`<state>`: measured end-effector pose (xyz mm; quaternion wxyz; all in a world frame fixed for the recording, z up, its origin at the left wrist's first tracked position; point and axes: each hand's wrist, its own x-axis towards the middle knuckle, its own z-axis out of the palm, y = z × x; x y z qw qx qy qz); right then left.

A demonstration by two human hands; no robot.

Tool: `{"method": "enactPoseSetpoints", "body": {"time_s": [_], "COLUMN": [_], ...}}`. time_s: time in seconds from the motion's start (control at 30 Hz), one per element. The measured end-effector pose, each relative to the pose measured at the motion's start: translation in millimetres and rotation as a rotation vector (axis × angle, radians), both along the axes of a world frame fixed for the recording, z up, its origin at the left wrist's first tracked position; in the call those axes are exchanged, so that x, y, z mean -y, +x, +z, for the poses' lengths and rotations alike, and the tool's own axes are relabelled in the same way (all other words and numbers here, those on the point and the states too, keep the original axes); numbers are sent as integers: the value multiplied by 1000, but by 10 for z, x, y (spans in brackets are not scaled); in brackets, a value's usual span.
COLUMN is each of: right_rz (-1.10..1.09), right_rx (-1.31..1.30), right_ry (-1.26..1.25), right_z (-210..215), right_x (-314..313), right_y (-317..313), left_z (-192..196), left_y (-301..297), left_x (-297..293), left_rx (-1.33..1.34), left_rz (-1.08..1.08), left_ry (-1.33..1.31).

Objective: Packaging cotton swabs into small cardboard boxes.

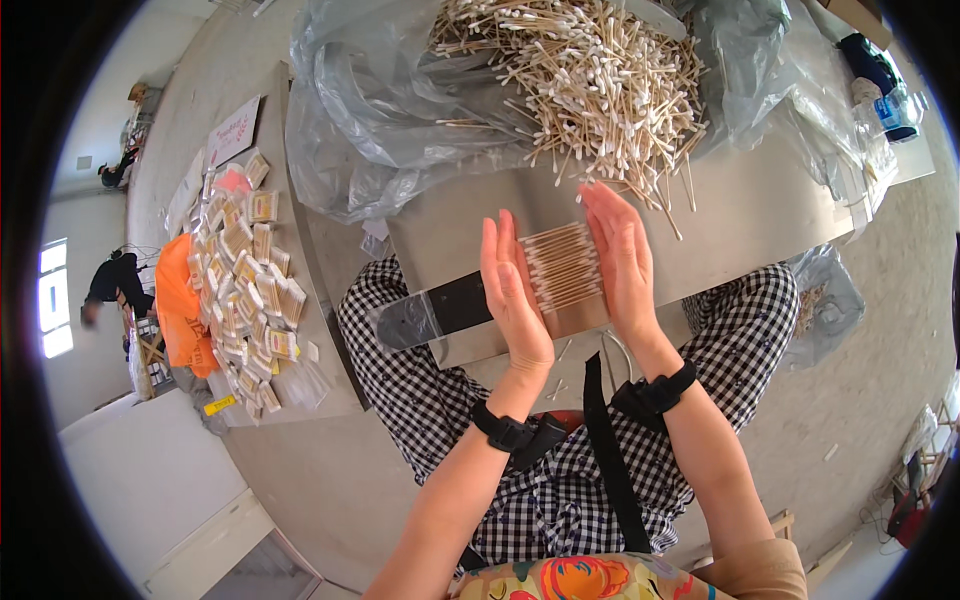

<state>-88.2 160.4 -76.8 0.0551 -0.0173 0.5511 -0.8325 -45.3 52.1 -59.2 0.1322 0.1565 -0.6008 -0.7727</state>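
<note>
- We are watching a row of cotton swabs [560, 265] lying crosswise between two palms, at the near part of the metal table [745, 205]; whether it is resting on the metal or hanging just above, we are failing to tell.
- On its left, the left hand [517, 305] is standing flat, fingers straight and close together, wrapping around nothing; uneven pressure here could be skewing the tips, we are reckoning.
- On its right, the right hand [623, 262] is mirroring that, fingers long and unbent; with only the palms bracing the ends, a slackening could be letting the middle sticks drop, and too hard a squeeze could be bowing them or popping them out.
- Just beyond the left hand, a black strip [460, 303] is lying near the table's edge; a knuckle catching it could be jolting the row.
- Farther out, the heap of swabs [610, 100] is spilling toward us from the grey plastic bag [380, 110]; stray sticks [670, 205] are sitting near the right fingertips, and a brush could be mixing them in crooked.
- Far left, the packets [240, 290] are lying well apart, and we are seeing little risk there.
</note>
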Motion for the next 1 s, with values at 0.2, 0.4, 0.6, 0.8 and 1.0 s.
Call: {"method": "enactPoseSetpoints", "body": {"time_s": [0.2, 0.4, 0.6, 0.8, 1.0], "right_rz": [5, 33, 47, 48, 30], "right_rx": [-8, 24, 6, 43, -51], "right_ry": [0, -51, -57, -71, 20], "right_z": [-7, 7, -25, 12, -32], "right_x": [-32, -14, -10, -11, 24], "right_y": [-27, -7, 14, 65, 114], "left_z": [-39, -39, -57, -75, -76], "left_y": [-54, -57, -86, -49, -9], "left_x": [-25, -30, -1, -4, -10], "left_rx": [-49, -25, -33, -29, -34], "left_rz": [63, 0, 33, -2, 61], "left_ry": [42, 17, 99, 59, 53]}}
